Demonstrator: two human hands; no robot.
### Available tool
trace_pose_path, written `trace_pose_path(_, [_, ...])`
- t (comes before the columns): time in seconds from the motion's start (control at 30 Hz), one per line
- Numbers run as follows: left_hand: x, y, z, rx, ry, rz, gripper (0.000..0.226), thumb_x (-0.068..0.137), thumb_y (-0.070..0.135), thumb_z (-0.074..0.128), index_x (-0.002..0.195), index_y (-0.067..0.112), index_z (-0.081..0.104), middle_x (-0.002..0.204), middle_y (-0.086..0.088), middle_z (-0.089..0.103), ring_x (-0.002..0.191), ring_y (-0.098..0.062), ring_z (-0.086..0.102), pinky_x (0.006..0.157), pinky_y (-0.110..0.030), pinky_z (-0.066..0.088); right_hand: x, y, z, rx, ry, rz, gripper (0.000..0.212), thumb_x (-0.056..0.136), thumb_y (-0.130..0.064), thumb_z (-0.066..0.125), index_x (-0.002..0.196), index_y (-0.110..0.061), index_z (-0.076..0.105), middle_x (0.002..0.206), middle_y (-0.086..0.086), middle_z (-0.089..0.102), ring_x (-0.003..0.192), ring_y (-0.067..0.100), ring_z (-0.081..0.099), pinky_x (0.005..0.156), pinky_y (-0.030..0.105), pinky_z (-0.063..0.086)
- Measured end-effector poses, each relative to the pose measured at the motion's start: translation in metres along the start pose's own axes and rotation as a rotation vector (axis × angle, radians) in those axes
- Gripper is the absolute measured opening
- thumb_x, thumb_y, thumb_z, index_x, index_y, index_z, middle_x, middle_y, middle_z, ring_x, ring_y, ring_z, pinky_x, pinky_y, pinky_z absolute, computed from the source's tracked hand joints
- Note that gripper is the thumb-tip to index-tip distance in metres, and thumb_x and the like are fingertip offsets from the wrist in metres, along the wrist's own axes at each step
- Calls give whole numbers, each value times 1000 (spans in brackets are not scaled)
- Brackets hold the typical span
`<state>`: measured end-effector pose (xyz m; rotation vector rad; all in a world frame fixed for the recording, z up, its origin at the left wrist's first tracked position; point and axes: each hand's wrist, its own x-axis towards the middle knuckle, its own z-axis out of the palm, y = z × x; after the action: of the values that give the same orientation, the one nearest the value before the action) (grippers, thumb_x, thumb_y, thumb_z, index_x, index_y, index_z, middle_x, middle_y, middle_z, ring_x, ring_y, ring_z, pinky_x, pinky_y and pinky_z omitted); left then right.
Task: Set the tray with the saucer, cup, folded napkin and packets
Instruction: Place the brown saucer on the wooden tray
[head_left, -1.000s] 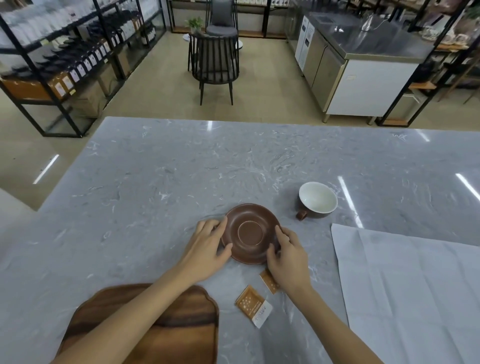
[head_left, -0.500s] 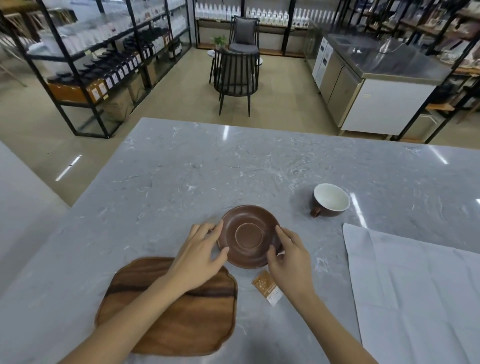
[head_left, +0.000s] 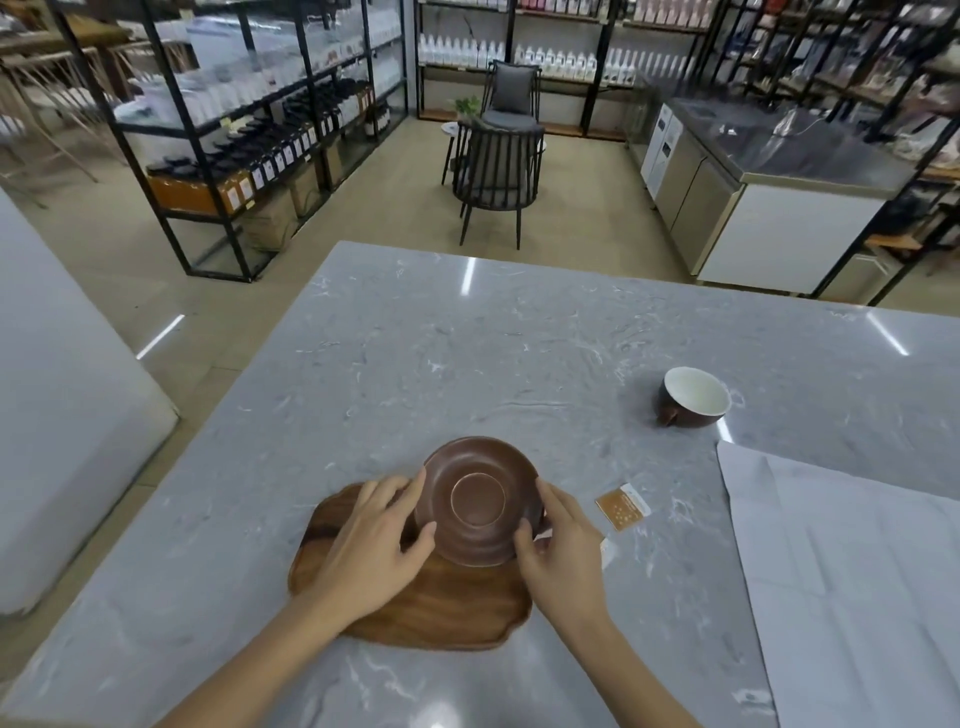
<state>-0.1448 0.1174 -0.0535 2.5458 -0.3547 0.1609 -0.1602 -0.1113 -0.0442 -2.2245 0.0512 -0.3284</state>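
Observation:
A brown saucer (head_left: 478, 500) is held by its rim between my left hand (head_left: 371, 551) and my right hand (head_left: 563, 558). It hangs over the far part of the wooden tray (head_left: 441, 608). To the right on the marble lies an orange packet (head_left: 622, 506). A second packet (head_left: 607, 551) peeks out from behind my right hand. The brown cup (head_left: 693, 397) with a white inside stands further back on the right. The white napkin (head_left: 852, 582) is spread flat at the right edge.
The grey marble table (head_left: 467, 364) drops off at its left edge to the floor. Beyond its far edge stand a black chair (head_left: 496, 176), metal shelves (head_left: 249, 130) and a steel counter (head_left: 769, 192).
Both hands have carried the saucer from the bare marble toward me and over the tray. The orange packet that was by my right hand now lies uncovered to the right.

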Motion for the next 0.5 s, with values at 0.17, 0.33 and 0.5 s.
trace_pose_path(0.17, [-25, -14, -1, -3, -9, -41, 69, 100, 43, 50, 159, 17, 25, 146, 6, 46, 134, -9, 35, 107, -16, 31, -24, -9, 16, -22, -10, 41, 50, 89, -7, 66, 139, -12, 59, 130, -1, 65, 112, 13, 63, 94, 24, 52])
trace_pose_path(0.33, [-44, -23, 4, -50, -15, -82, 67, 100, 37, 54, 157, 13, 28, 145, 4, 49, 129, -5, 35, 107, -16, 27, -42, -12, 29, -41, -29, 106, 46, 90, -9, 67, 135, -10, 61, 131, 3, 68, 116, 20, 65, 98, 27, 50])
trace_pose_path(0.5, [-56, -30, 9, -95, -13, -154, 65, 99, 32, 58, 155, 12, 33, 147, 1, 51, 135, -13, 41, 112, -23, 29, -57, -11, 39, -5, -30, 156, 42, 91, -12, 69, 132, -13, 63, 119, 4, 72, 93, 20, 70, 83, 28, 55])
